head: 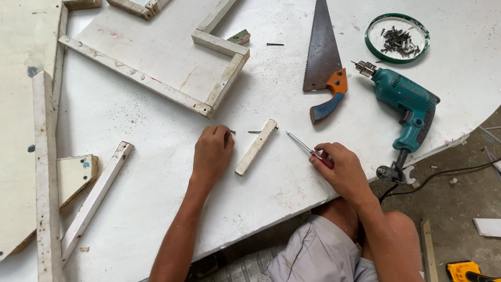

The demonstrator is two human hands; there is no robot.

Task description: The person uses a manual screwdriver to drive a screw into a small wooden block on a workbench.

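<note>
My left hand [213, 151] rests on the white board with its fingertips pinched on a small dark screw [231, 132]. Just right of it lies a short white wooden strip [256, 147], and a second screw [253, 131] lies by its upper end. My right hand [338, 166] grips the red handle of a screwdriver [308, 150], whose shaft points up-left toward the strip.
A white wooden frame [222, 86] lies at the upper left. A handsaw [323, 57], a teal electric drill [409, 104] and a green-rimmed lid of screws [397, 38] sit at the upper right. Long white strips [94, 198] lie at the left. The board's edge [292, 211] runs near my knees.
</note>
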